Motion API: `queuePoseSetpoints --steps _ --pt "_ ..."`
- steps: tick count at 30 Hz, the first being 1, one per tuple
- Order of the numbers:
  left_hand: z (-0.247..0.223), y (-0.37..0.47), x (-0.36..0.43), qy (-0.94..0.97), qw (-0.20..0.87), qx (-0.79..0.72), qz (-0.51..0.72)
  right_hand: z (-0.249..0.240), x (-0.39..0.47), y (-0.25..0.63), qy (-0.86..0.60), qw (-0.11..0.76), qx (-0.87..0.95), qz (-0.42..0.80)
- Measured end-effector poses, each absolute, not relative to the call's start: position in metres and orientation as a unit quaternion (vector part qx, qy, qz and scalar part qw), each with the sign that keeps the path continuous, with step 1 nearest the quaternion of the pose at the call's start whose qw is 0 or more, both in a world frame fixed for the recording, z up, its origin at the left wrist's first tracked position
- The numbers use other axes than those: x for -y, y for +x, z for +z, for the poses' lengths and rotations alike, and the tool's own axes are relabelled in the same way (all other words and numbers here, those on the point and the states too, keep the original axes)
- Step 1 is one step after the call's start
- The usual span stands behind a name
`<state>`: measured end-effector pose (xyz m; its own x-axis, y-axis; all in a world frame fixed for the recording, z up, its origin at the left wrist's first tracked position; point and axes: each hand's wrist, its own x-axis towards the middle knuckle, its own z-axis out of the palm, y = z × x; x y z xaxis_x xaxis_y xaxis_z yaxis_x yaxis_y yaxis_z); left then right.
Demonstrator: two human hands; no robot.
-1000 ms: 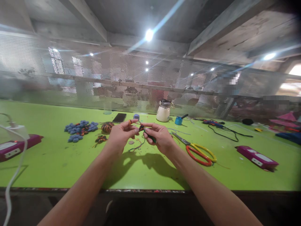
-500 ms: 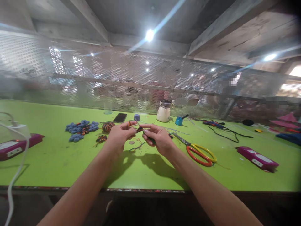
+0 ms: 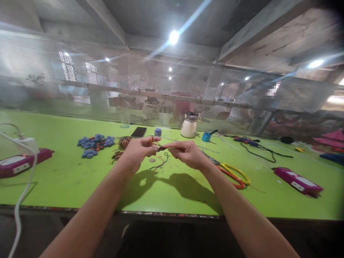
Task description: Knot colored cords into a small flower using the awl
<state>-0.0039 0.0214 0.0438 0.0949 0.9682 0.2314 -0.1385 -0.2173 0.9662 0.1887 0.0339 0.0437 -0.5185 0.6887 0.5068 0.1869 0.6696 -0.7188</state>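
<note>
With the flask [image 3: 189,127] taken as reference, a small dark yarn piece [image 3: 161,148] is located nearer the person and to its left, above the green table [image 3: 80,190]. Left hand [image 3: 135,152]: narrow grip, thumb and fingers closed on the piece. Right hand [image 3: 189,153]: index finger extended to the piece; cannot tell whether it pinches.

Surface: smooth, bright green, scattered with small specks; hand shadows fall on it. Left of the flask, in order outward: blue yarn roll [image 3: 158,132], dark phone [image 3: 139,132], multicoloured yarn ball [image 3: 124,142], cluster of blue knitted flowers [image 3: 92,143], and, far left, a purple power strip [image 3: 27,163] with a white cable. Just right of the flask: blue pot [image 3: 206,136]. Nearer and right: scissors [image 3: 235,175], red and yellow handles, partly behind the right arm.

Room: perforated screen [image 3: 150,79] behind the flask, lit lamps, grey beamed ceiling [image 3: 150,21] overhead.
</note>
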Motion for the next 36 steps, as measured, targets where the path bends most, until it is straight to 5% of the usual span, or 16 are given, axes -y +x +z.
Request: queuePoseSetpoints --steps 23,36 --pt "0.034 0.011 -0.021 0.661 0.297 -0.454 0.518 0.061 -0.014 0.191 -0.388 0.148 0.897 -0.15" --pt "0.028 0.011 -0.03 0.637 0.287 -0.473 0.537 0.048 -0.011 0.177 -0.447 0.15 0.854 -0.218"
